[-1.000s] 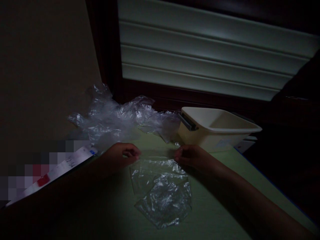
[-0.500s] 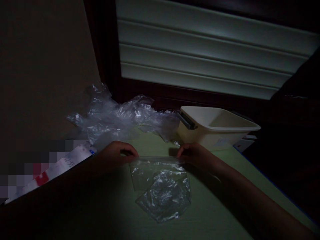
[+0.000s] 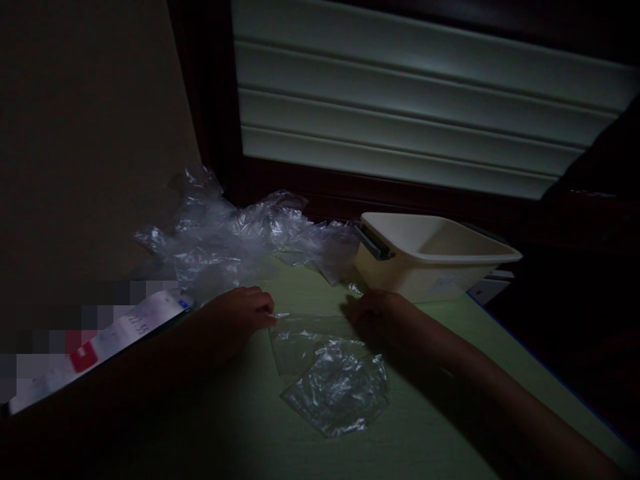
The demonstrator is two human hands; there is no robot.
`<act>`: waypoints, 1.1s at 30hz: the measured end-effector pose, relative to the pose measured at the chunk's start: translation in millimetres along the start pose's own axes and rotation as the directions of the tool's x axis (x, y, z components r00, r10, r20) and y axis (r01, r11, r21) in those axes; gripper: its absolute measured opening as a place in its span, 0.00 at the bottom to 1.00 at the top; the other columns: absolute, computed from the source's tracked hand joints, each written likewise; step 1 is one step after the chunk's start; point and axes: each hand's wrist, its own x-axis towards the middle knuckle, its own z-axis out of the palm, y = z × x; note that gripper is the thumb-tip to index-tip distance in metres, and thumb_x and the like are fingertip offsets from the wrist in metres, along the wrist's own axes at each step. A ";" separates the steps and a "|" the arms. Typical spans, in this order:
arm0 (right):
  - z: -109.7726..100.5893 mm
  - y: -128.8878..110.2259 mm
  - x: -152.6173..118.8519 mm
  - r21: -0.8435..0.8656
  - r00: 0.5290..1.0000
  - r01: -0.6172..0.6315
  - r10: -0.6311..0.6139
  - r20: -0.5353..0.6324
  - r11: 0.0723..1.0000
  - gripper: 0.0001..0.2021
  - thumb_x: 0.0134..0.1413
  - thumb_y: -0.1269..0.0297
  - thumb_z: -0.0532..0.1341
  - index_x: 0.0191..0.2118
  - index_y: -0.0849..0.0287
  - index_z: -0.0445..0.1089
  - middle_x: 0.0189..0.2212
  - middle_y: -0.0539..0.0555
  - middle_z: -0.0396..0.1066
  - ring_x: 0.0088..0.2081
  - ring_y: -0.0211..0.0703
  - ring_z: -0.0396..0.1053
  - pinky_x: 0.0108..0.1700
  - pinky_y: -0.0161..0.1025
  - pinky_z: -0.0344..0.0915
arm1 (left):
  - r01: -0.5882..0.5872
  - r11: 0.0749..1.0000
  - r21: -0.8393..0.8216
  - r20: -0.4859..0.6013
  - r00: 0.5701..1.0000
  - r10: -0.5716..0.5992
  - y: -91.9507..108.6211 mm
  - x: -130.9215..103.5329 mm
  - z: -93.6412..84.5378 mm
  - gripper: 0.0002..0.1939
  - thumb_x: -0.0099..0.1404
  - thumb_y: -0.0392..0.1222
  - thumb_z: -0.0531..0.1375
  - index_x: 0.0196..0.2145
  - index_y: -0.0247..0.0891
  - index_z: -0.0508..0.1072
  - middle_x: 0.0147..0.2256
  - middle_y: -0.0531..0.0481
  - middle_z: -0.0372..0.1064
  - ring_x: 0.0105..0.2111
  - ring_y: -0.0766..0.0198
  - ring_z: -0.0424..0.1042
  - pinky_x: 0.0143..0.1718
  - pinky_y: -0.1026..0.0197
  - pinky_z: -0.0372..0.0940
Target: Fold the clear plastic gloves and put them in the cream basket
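A clear plastic bag (image 3: 300, 347) lies on the pale green tabletop in front of me, its far edge running between my hands. My left hand (image 3: 247, 310) pinches the bag's far left corner between thumb and fingers. At the far right corner is my right hand (image 3: 375, 310), its fingers bent and pressed together on the bag's edge, partly lost in shadow. On the bag's near part rests a crumpled, shiny clear plastic bag (image 3: 340, 387); whether it lies inside or on top, I cannot tell.
Behind my hands, a heap of crumpled clear bags (image 3: 225, 233) lies against the wall. A cream plastic bin (image 3: 415, 277) with dark handles stands at the back right. A lit screen (image 3: 130, 327) is at the left. The table's blue edge (image 3: 545, 367) runs along the right.
The bag and the crumpled plastic have shifted slightly to the right. My left hand has turned over a little at its corner, while the right hand has stayed nearly in place.
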 end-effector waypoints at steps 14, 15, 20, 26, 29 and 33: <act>9.0 -59.3 -4.0 -0.314 0.944 0.330 -0.322 0.078 0.890 0.22 0.53 0.79 0.57 0.54 0.64 0.68 0.53 0.64 0.69 0.52 0.54 0.68 0.55 0.47 0.63 | -0.193 0.949 0.250 0.050 0.981 0.186 17.6 2.1 -5.7 0.12 0.64 0.26 0.53 0.41 0.35 0.72 0.40 0.44 0.73 0.40 0.58 0.70 0.43 0.59 0.63; 13.1 -63.1 -1.7 -0.339 0.929 0.370 -0.354 0.111 0.865 0.22 0.54 0.79 0.56 0.56 0.66 0.67 0.54 0.65 0.68 0.53 0.54 0.68 0.56 0.47 0.63 | -0.209 0.944 0.255 0.041 0.978 0.205 17.9 1.7 -4.0 0.11 0.66 0.27 0.52 0.41 0.35 0.72 0.41 0.45 0.74 0.41 0.59 0.70 0.44 0.60 0.63; 28.3 -76.6 12.4 -0.396 0.861 0.508 -0.452 0.233 0.765 0.18 0.58 0.78 0.55 0.54 0.72 0.67 0.53 0.70 0.68 0.52 0.56 0.69 0.54 0.50 0.66 | -0.179 0.944 0.276 0.026 0.983 0.179 18.7 -2.8 9.8 0.10 0.68 0.30 0.52 0.36 0.36 0.73 0.39 0.44 0.74 0.40 0.58 0.71 0.43 0.59 0.65; 33.9 -76.8 18.2 -0.394 0.851 0.522 -0.432 0.299 0.757 0.16 0.56 0.80 0.56 0.50 0.69 0.71 0.53 0.68 0.68 0.53 0.53 0.69 0.55 0.46 0.66 | -0.102 0.965 0.241 0.014 0.995 0.102 18.7 -5.4 15.1 0.12 0.70 0.35 0.51 0.35 0.38 0.73 0.37 0.47 0.74 0.38 0.60 0.72 0.43 0.59 0.66; 29.1 -68.7 13.2 -0.332 0.865 0.490 -0.402 0.300 0.806 0.19 0.57 0.80 0.55 0.53 0.69 0.69 0.56 0.68 0.65 0.55 0.53 0.67 0.56 0.46 0.64 | -0.082 0.972 0.218 0.009 0.997 0.082 19.6 -5.5 14.1 0.11 0.70 0.35 0.52 0.35 0.37 0.74 0.38 0.47 0.74 0.39 0.59 0.72 0.43 0.59 0.66; 13.5 -51.8 -2.6 -0.224 0.909 0.377 -0.312 0.277 0.898 0.24 0.55 0.81 0.54 0.57 0.64 0.66 0.59 0.64 0.61 0.58 0.52 0.63 0.59 0.47 0.61 | -0.077 0.979 0.190 0.007 0.997 0.077 20.9 -5.7 12.4 0.12 0.70 0.34 0.52 0.35 0.36 0.75 0.38 0.45 0.74 0.38 0.58 0.73 0.41 0.57 0.66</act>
